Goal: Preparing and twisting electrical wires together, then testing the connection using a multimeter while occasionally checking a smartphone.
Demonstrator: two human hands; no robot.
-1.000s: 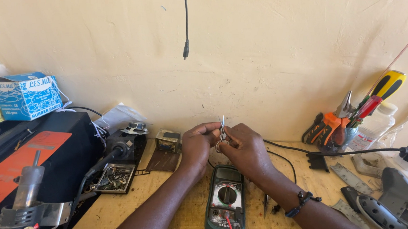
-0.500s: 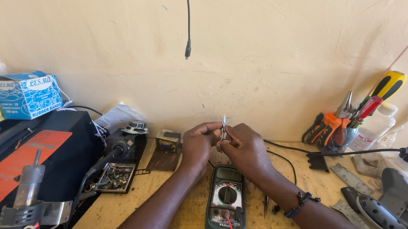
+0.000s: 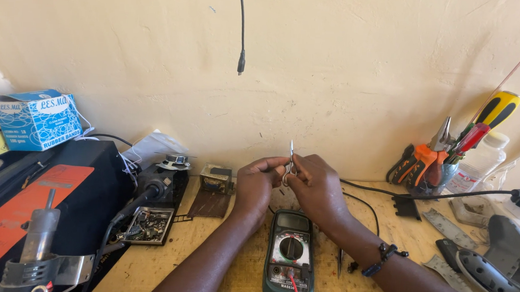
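Note:
My left hand point(image 3: 256, 183) and my right hand point(image 3: 316, 185) meet above the wooden bench point(image 3: 228, 264), both pinching a small pair of metal tweezers point(image 3: 290, 161) that points upward between the fingertips. What sits at the tweezers' lower end is hidden by my fingers. Just below my hands a green multimeter point(image 3: 289, 256) lies flat, with a red lead at its bottom edge.
A blue cardboard box point(image 3: 36, 119) rests on a black case point(image 3: 35, 180) at left, beside a tray of small parts point(image 3: 147, 225) and a small transformer point(image 3: 216, 178). Pliers and screwdrivers stand in a cup point(image 3: 436, 169) at right. A black cable point(image 3: 241, 27) hangs overhead.
Both hands stay together on the tweezers with only slight finger movement. The view has shifted a little.

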